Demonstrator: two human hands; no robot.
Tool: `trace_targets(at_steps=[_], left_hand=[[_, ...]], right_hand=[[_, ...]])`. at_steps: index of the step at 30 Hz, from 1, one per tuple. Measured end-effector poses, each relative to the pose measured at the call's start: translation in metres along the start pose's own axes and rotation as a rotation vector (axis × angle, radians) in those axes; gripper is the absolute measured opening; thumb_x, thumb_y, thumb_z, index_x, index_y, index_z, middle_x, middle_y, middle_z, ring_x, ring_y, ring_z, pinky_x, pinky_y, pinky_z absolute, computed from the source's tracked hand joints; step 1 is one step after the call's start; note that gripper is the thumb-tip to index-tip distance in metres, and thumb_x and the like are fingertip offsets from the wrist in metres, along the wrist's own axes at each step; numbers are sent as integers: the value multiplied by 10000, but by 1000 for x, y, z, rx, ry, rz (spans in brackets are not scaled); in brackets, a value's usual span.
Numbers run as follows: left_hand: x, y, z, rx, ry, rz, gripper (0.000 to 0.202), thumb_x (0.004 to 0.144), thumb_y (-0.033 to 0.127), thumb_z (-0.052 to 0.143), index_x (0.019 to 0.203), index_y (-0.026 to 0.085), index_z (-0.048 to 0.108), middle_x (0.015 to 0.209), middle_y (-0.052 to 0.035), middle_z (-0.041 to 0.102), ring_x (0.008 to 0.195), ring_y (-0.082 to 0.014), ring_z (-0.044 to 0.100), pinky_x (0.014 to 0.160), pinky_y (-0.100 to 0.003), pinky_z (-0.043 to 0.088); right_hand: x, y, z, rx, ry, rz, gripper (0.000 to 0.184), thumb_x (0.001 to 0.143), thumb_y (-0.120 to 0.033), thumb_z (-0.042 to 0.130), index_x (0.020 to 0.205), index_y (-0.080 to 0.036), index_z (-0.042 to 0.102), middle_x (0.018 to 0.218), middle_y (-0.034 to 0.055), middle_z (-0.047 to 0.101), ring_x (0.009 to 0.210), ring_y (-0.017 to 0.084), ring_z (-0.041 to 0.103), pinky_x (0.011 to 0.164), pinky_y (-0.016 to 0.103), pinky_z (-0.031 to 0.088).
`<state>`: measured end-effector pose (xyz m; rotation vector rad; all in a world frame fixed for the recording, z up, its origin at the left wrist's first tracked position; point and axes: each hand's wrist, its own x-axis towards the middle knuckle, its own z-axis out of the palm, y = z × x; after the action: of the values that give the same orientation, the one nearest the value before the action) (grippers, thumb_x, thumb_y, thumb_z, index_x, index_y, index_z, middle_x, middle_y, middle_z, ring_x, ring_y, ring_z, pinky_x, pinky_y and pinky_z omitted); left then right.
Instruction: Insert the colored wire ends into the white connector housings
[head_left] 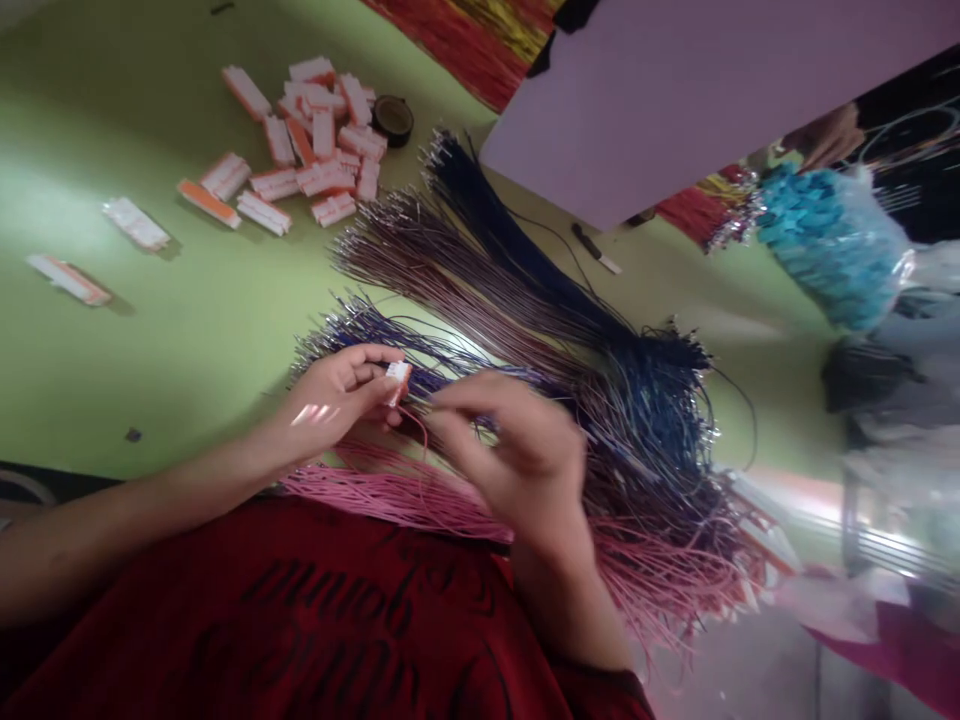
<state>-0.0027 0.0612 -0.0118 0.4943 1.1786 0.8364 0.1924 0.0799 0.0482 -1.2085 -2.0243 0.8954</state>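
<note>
My left hand [341,395] pinches a small white and orange connector housing [397,382] between thumb and fingers. From the housing's lower side a pink wire [425,440] curves down toward the pink bundle. Just right of it, apart from the housing, my right hand [517,440] is closed with thumb and forefinger together. Motion blurs it, and whatever its fingertips hold is too small to make out. Under and around both hands lie pink wires [390,500], blue-purple wires [367,325] and brown wires [450,290], their ends tipped with metal terminals.
More connector housings [322,178] lie heaped at the back left of the green table [225,370], beside a roll of dark tape [393,120]. Behind the dark blue wires [495,220] are a small knife [596,248] and a purple panel [675,110]. A bag of turquoise pieces [832,245] sits right.
</note>
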Motion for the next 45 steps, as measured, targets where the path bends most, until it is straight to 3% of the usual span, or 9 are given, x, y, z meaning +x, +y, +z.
trace_targets(at_steps=[1,3,6,8,15,23,33,38,45], left_hand=[[0,-1,0,-15,17,6,534,727,436,965,1100,184,679,826,-15,757,713,-176,718,656,-288,578],[-1,-3,0,-28,25,17,548,714,444,971,1093,183,675,817,-8,757,710,-163,709,654,-274,563],[-1,-5,-2,-33,-29,15,574,719,447,968,1122,180,659,804,1,755,646,-153,696,597,-269,530],[-1,-5,-3,-58,-52,10,584,716,436,972,1130,178,650,805,1,759,627,-154,700,574,-267,514],[2,-6,-7,-71,-52,2,574,712,421,985,1120,184,658,804,-1,773,632,-161,728,564,-261,496],[4,-8,-9,-73,-70,-1,561,729,422,986,1130,184,673,806,-4,774,630,-164,726,575,-275,510],[4,-8,-14,-14,-85,2,554,738,457,978,1137,188,703,804,-18,780,609,-158,701,522,-260,425],[4,-7,-13,4,-94,-4,521,760,445,956,1142,194,706,779,-11,773,597,-162,690,531,-268,438],[4,-8,-14,68,-101,17,522,782,462,934,1160,179,710,778,-30,783,613,-177,703,557,-282,463]], right_hand=[[-2,-6,9,84,-105,-1,141,961,-215,680,859,-252,770,816,-1,792,711,146,711,700,278,573],[-5,-6,24,181,-168,112,169,963,-227,642,846,-234,764,801,-2,791,700,135,711,676,254,563],[-11,13,31,113,-13,360,174,906,-223,609,763,-222,709,726,-15,748,634,123,665,624,236,527],[-15,25,28,42,62,407,150,876,-225,617,757,-224,709,697,-23,728,596,117,632,609,238,511],[-24,34,25,-2,89,307,171,927,-289,671,856,-249,821,748,-2,787,596,140,653,642,275,525],[-23,27,18,-171,31,176,199,921,-194,614,816,-217,781,782,33,793,668,154,679,704,271,533],[-16,27,27,-21,34,312,199,901,-238,630,781,-232,788,763,6,789,659,143,661,683,266,503],[-13,30,29,-15,17,311,207,893,-219,623,757,-227,779,737,4,778,641,141,652,674,262,506],[-15,35,33,-134,-6,100,231,958,-166,592,820,-215,770,774,29,785,683,152,669,714,276,515]])
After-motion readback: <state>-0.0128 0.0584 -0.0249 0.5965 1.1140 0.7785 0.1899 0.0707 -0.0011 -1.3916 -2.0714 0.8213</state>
